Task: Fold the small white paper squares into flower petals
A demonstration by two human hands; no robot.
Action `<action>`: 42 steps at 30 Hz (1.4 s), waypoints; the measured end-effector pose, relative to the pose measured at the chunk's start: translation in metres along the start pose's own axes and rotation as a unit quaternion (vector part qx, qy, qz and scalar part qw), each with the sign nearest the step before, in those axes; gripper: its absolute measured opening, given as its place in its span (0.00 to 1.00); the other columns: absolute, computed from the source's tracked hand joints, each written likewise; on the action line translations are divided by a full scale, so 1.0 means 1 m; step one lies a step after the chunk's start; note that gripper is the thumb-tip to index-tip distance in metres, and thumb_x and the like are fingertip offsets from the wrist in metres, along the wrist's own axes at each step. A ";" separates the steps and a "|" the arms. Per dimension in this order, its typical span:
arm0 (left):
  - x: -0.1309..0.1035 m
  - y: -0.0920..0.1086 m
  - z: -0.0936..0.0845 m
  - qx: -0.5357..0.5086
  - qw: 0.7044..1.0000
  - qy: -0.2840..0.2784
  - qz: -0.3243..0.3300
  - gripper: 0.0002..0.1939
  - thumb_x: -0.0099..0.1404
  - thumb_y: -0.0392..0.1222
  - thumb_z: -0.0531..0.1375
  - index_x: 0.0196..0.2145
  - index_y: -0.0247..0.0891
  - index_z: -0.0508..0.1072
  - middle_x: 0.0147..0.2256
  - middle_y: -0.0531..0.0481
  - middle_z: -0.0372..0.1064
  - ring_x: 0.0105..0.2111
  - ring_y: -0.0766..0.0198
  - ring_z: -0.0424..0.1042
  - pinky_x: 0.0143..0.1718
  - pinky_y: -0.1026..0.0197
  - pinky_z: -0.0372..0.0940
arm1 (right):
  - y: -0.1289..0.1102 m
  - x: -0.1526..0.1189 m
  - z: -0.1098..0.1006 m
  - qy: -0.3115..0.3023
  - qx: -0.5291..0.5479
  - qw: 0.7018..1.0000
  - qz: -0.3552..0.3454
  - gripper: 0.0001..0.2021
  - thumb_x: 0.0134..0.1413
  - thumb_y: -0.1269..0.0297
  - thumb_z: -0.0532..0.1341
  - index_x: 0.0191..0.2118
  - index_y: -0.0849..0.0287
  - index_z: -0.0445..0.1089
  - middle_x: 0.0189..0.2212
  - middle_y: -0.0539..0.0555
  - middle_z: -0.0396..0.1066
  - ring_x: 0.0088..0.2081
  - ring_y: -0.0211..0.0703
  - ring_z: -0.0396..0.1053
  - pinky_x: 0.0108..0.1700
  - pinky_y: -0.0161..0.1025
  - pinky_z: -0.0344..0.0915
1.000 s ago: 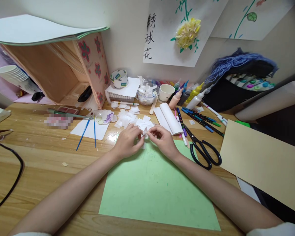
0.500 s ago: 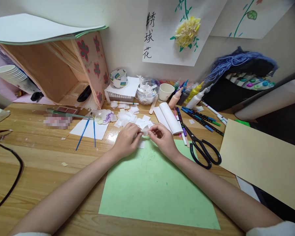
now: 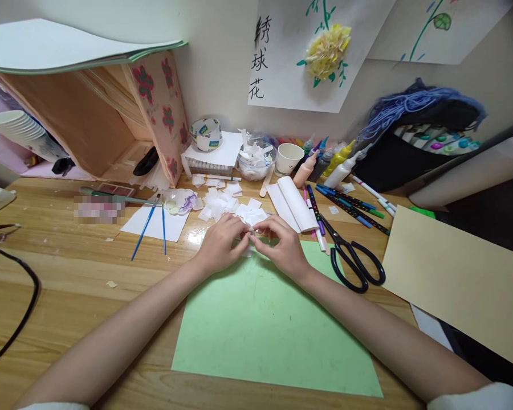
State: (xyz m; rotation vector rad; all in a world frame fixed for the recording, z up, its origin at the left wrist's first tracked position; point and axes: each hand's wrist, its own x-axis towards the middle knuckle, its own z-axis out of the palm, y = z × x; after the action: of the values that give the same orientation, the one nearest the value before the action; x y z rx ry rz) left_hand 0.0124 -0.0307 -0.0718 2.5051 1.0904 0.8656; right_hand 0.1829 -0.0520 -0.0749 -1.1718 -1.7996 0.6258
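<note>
Over the top edge of a green sheet [image 3: 273, 330], my left hand [image 3: 223, 244] and my right hand [image 3: 281, 246] meet at the fingertips. Both pinch a small white paper piece [image 3: 251, 230], mostly hidden by the fingers. Another white slip [image 3: 247, 250] lies under my hands on the green sheet. Just behind my hands, a loose pile of white paper squares [image 3: 219, 204] is spread on the wooden table. A roll of white paper [image 3: 297, 205] lies to the right of the pile.
Black scissors [image 3: 354, 262] lie right of the green sheet, near several markers [image 3: 346, 205] and a yellow sheet [image 3: 457, 279]. Paintbrushes [image 3: 145, 230] rest at left. A bowl of paper scraps [image 3: 257, 159], a paper cup [image 3: 289, 158] and paint bottles [image 3: 305, 169] stand at the back.
My right fingers have moved left against my left fingertips. The white piece between them is now smaller to the eye and more covered.
</note>
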 end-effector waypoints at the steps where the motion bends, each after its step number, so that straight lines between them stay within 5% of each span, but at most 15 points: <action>1: 0.000 0.000 0.000 0.007 1.000 -0.004 0.005 0.06 0.64 0.36 0.52 0.30 0.37 0.67 0.29 0.50 0.68 0.34 0.62 0.62 0.34 0.60 0.58 | 0.000 0.000 0.000 -0.002 -0.002 1.000 0.003 0.03 0.52 0.65 0.61 0.35 0.57 0.68 0.30 0.52 0.65 0.32 0.41 0.63 0.32 0.37 0.61; 25: -0.002 0.000 0.002 0.018 1.000 -0.005 0.004 0.10 0.63 0.38 0.54 0.27 0.38 0.72 0.26 0.50 0.70 0.30 0.63 0.62 0.33 0.61 0.59 | -0.001 0.001 0.000 0.000 -0.011 1.000 0.027 0.04 0.54 0.70 0.57 0.29 0.57 0.67 0.27 0.51 0.64 0.30 0.40 0.62 0.31 0.37 0.58; 42: 0.000 0.000 0.001 -0.004 0.997 0.048 -0.067 0.06 0.56 0.33 0.54 0.22 0.38 0.64 0.23 0.52 0.64 0.29 0.64 0.62 0.31 0.61 0.58 | 0.011 0.000 0.002 0.094 0.067 0.986 0.124 0.04 0.57 0.64 0.54 0.34 0.57 0.63 0.29 0.50 0.63 0.29 0.38 0.61 0.31 0.36 0.59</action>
State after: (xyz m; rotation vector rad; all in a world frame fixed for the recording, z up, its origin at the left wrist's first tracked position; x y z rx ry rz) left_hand 0.0124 -0.0308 -0.0727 2.3735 1.2666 0.9577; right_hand 0.1868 -0.0473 -0.0847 -1.3262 -1.4437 0.7418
